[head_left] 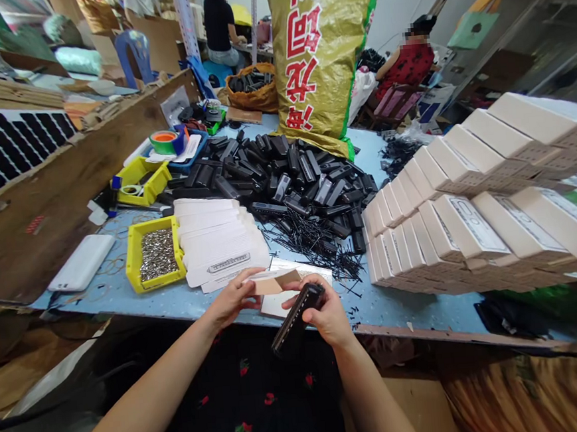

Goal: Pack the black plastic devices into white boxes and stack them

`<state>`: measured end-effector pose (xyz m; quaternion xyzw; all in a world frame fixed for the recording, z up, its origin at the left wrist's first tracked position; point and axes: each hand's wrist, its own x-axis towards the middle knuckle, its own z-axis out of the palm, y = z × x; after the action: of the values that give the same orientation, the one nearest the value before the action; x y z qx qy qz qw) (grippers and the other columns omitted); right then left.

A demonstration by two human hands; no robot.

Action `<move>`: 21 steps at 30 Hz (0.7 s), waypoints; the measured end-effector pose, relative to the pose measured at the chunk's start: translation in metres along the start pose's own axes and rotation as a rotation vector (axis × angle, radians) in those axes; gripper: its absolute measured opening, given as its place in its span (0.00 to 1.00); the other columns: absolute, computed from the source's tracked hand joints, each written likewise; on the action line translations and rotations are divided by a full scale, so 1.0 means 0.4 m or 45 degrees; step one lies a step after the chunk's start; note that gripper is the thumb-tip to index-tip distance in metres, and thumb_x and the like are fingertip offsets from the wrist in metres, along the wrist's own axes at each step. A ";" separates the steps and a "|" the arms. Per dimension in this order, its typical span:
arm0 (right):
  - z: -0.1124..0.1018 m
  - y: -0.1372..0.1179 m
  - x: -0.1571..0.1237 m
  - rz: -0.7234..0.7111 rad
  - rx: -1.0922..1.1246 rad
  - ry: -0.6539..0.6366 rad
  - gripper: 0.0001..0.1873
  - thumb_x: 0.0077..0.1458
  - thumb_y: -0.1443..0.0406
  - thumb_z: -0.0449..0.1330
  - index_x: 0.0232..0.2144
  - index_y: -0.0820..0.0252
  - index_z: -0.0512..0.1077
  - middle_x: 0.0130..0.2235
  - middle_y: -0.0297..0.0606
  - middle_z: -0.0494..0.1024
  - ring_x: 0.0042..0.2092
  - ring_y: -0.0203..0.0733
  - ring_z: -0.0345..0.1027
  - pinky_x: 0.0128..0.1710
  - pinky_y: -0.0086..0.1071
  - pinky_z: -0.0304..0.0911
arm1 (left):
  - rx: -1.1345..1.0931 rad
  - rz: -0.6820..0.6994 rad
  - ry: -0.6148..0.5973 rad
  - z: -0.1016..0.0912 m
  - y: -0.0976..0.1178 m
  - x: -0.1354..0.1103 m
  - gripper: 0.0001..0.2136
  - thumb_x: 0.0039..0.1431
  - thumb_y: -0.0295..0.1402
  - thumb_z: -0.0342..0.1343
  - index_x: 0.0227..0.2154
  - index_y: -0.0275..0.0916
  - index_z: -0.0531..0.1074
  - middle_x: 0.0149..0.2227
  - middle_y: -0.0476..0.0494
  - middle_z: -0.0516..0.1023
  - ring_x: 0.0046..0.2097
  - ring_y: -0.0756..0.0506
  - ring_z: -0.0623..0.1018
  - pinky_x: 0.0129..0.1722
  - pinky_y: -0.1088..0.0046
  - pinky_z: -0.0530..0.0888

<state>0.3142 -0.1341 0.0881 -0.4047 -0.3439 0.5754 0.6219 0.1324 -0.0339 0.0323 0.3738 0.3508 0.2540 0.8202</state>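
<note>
At the near edge of the blue table (393,315), a small cardboard carton (263,286) is pinched by the left hand (232,300). A long black object (297,320) is gripped in the right hand (331,316), its lower end tilted out past the edge, over the lap (268,404). Whether the carton is also touched by the right hand cannot be told. Ahead, space is bounded by fanned flat cartons (217,231) and heaped black pieces (285,179); to the right, a strip of table is left before the stacked boxes (446,227).
</note>
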 end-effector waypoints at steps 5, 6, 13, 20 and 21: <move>0.005 -0.032 0.042 -0.580 0.016 0.483 0.31 0.40 0.46 0.68 0.38 0.54 0.61 0.31 0.32 0.75 0.30 0.41 0.74 0.34 0.38 0.71 | 0.159 -0.018 0.077 -0.023 -0.042 -0.014 0.27 0.46 0.58 0.58 0.33 0.34 0.72 0.28 0.45 0.72 0.26 0.50 0.70 0.23 0.77 0.70; 0.008 -0.034 0.054 -0.698 -0.028 0.569 0.29 0.42 0.47 0.68 0.38 0.54 0.61 0.32 0.32 0.76 0.32 0.40 0.74 0.37 0.38 0.71 | 0.169 -0.022 0.085 -0.022 -0.049 -0.013 0.28 0.45 0.58 0.58 0.32 0.34 0.71 0.27 0.45 0.72 0.26 0.50 0.70 0.23 0.76 0.70; -0.005 -0.032 0.091 -0.775 -0.386 0.669 0.25 0.46 0.53 0.68 0.38 0.56 0.61 0.32 0.34 0.76 0.33 0.38 0.73 0.38 0.34 0.69 | 0.227 -0.005 0.080 -0.043 -0.049 -0.018 0.31 0.39 0.61 0.60 0.29 0.33 0.71 0.23 0.47 0.70 0.23 0.51 0.68 0.19 0.77 0.65; -0.018 -0.041 0.086 -0.768 -0.402 0.501 0.28 0.44 0.48 0.67 0.39 0.55 0.61 0.49 0.43 0.72 0.48 0.47 0.71 0.47 0.43 0.68 | 0.349 -0.156 -0.183 -0.057 -0.045 -0.033 0.31 0.45 0.61 0.56 0.32 0.33 0.72 0.24 0.44 0.73 0.21 0.51 0.68 0.18 0.78 0.64; -0.019 -0.043 0.087 -0.733 -0.387 0.500 0.27 0.45 0.49 0.67 0.39 0.55 0.60 0.49 0.43 0.72 0.49 0.46 0.71 0.48 0.43 0.68 | 0.368 -0.179 -0.205 -0.058 -0.045 -0.033 0.31 0.45 0.62 0.55 0.33 0.33 0.71 0.24 0.43 0.73 0.21 0.51 0.69 0.18 0.77 0.65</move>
<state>0.3321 -0.1006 0.0988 -0.4820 -0.3992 0.2310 0.7450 0.1092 -0.0434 0.0122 0.4814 0.3421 0.1121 0.7991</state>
